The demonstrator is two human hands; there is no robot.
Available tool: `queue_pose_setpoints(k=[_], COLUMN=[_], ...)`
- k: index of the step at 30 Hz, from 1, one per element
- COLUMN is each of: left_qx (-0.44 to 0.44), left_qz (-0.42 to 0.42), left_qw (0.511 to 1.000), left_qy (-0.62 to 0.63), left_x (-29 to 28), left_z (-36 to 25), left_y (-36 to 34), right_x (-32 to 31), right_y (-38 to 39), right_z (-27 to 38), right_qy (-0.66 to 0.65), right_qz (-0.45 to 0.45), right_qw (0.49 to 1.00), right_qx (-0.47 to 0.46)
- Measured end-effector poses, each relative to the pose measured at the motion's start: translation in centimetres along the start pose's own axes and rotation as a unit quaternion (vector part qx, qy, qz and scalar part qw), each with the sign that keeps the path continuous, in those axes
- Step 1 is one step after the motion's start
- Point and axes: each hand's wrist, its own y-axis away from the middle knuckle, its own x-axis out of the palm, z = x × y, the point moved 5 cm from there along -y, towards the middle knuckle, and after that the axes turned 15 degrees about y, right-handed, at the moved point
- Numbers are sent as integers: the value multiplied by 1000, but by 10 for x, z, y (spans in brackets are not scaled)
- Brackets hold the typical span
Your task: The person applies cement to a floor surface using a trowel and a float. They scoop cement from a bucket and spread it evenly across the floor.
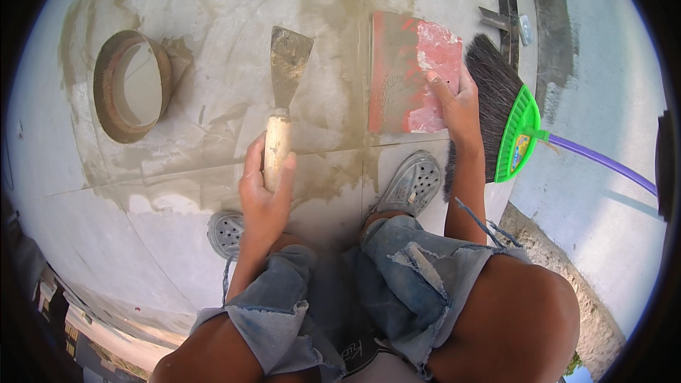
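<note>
My left hand [265, 195] is closed round the pale wooden handle of a putty knife [290, 64]. The knife's wide, stained blade points away from me over the floor. To its right, my right hand [461, 113] grips the right edge of a flat red grout spreader [441, 50], thumb on top. Wet grey-brown grout covers much of the spreader's left side. The two tools are apart. Both are above a tiled floor [213, 0] smeared with the same grey-brown grout. At the far left stands a round, crusted tub [106, 89] with greyish contents.
A broom [525, 131] with black bristles, a green head and a purple handle lies right of my right forearm. Beyond it is a dark metal frame [507, 7]. My grey clogs [411, 188] are on the floor between my arms. A rough ledge [553, 248] borders the right.
</note>
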Motion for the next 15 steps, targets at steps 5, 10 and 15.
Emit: queue_pose_setpoints(k=[5, 10, 15], left_qx=[39, -22, -43], left_qz=[7, -14, 1], left_qw=[999, 1000, 999], left_qy=[-15, 16, 28], left_x=[-2, 2, 5], left_z=[6, -6, -12], left_y=[0, 1, 2], right_x=[-20, -5, -17], right_y=[-7, -3, -4], right_z=[-15, -14, -8], right_qy=[-21, -13, -59], right_qz=[-38, -10, -33], right_qw=[999, 1000, 998], right_qx=[-16, -10, -2])
